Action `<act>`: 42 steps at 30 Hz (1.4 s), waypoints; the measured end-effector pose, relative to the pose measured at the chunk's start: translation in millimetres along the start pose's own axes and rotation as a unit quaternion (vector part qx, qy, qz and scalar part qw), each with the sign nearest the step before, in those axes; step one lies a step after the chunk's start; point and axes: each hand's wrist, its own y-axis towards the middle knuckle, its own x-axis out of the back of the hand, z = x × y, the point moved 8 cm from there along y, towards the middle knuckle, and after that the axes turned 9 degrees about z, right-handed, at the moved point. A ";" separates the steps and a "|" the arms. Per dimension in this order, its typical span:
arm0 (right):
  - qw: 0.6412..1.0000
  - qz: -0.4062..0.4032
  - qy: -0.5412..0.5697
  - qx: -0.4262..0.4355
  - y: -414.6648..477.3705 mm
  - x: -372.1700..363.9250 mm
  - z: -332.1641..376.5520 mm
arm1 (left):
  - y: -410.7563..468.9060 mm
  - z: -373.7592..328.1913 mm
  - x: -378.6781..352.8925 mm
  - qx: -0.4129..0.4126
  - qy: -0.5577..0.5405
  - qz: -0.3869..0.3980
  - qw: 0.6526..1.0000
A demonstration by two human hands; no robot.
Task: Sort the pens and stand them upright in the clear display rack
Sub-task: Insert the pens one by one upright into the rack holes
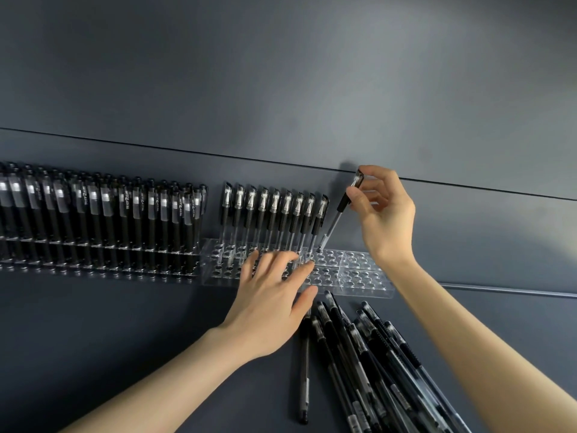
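Note:
A clear display rack (pixel 359 276) lies across the middle of the dark surface, its back row holding several upright black-capped pens (pixel 274 210). My right hand (pixel 379 207) pinches the cap end of one more black pen (pixel 338 214), tilted, with its tip at a hole just right of that row. My left hand (pixel 274 295) lies flat with straight fingers on the front of the rack. A loose pile of black pens (pixel 368 364) lies on the surface in front of the rack, to the right of my left wrist.
A second rack (pixel 103 260) to the left is packed with several upright black pens. A dark wall panel rises behind both racks. The right part of the clear rack shows open holes.

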 end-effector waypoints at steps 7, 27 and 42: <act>0.997 0.062 -0.034 -0.023 -10.7 -18.0 -16.1 | -1.0 0.4 -1.3 0.003 0.006 0.006 1.000; 0.989 0.105 -0.091 -0.056 -14.8 -20.6 -19.4 | -3.0 -3.5 1.5 0.005 0.021 0.005 1.000; 0.957 0.235 -0.098 -0.140 -76.7 13.8 -20.3 | -26.1 -39.0 12.0 0.097 -0.017 0.036 0.994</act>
